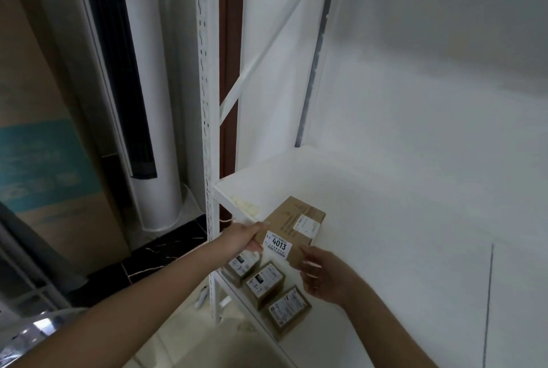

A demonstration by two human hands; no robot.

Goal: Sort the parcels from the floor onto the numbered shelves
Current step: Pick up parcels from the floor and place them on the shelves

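Observation:
A brown cardboard parcel (pixel 292 227) with a white label reading 4013 lies at the front edge of a white shelf board (pixel 370 204). My left hand (pixel 244 238) grips the parcel's near left corner, thumb on top. My right hand (pixel 323 274) hovers just right of the parcel's near corner, fingers relaxed, fingertips at or close to its edge; contact is unclear. On the shelf below, three small brown parcels (pixel 265 283) with white labels sit in a row.
The white perforated upright (pixel 209 130) of the rack stands left of the shelf, with a diagonal brace behind. A tall white standing air conditioner (pixel 154 130) and a large cardboard box (pixel 44 145) are at the left. The floor there is dark marble.

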